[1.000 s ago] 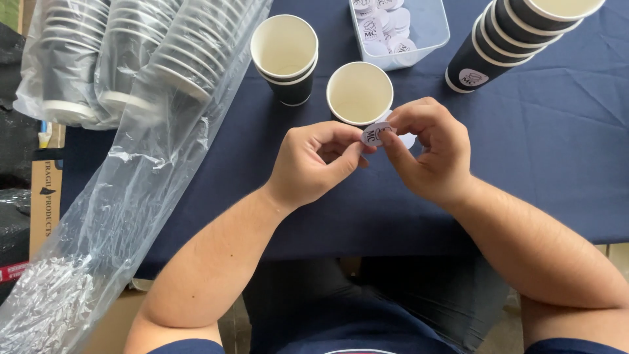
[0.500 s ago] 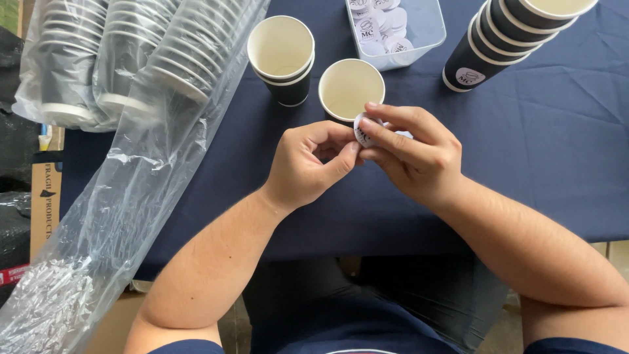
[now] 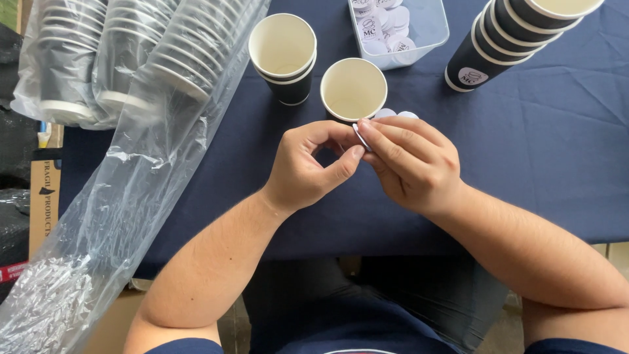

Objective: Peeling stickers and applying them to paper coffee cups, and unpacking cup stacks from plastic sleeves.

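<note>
Left hand (image 3: 308, 167): curled, thumb and forefinger brought close together against the edge of a sticker (image 3: 361, 136); the narrow pinch suits picking at a thin edge.
Right hand (image 3: 409, 160): fingers laid flat over the sticker, holding it edge-on between fingertips and thumb, so little of its face shows.
Sticker: small, round, white, seen almost on edge as a thin pale sliver with a darker line; held in the air between both hands, just in front of the single cup (image 3: 353, 89). Any print on it cannot be made out.
Loose stickers (image 3: 393, 114): a couple of white rounds peek out above the right hand's knuckles, beside the single cup; whether they lie on the cloth or hang from the held piece cannot be told.
Single cup: dark outside, cream inside, upright and empty, nearest to the hands, within easy reach.
Cup pair (image 3: 283, 56): two nested cups, upright, left of the single cup and apart from it.
Tub (image 3: 432, 29): clear plastic, holding more white rounds, behind the single cup.
Stack (image 3: 508, 33): nested dark cups lying tilted at the right, the lowest bearing a round white label.
Bag (image 3: 131, 164): clear plastic sleeve with rows of nested cups, trailing off the table's left edge.
Cloth (image 3: 544, 151): dark blue, creased, covering the table.
</note>
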